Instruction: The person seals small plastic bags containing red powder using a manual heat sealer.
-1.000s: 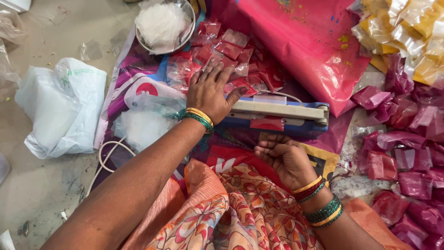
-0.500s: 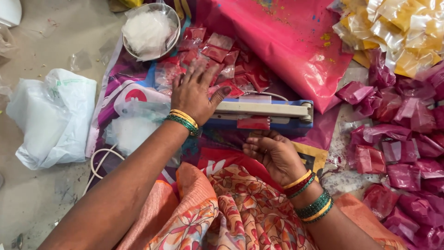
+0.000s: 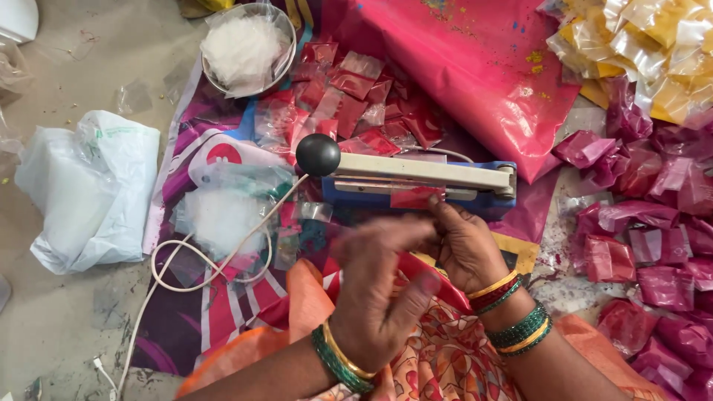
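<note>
Far off to the left of both hands lies a white plastic bag on the floor, and nearer in, a white cord loops across the patterned sheet. Just right of that cord, the left hand hangs blurred above the lap, fingers loosely curled and apart, holding nothing that can be made out. Beyond its fingertips sits the blue heat sealer, its long axis running left to right, the black knob at the left end and the hinge at the right; its cream arm is raised off the base at the knob end. A red packet rests across the sealer's bar near its middle, straight ahead of the right hand. That hand is the nearer one, and its fingertips pinch the packet's near edge. Further right of the right hand spread heaps of pink packets, with yellow packets beyond them.
</note>
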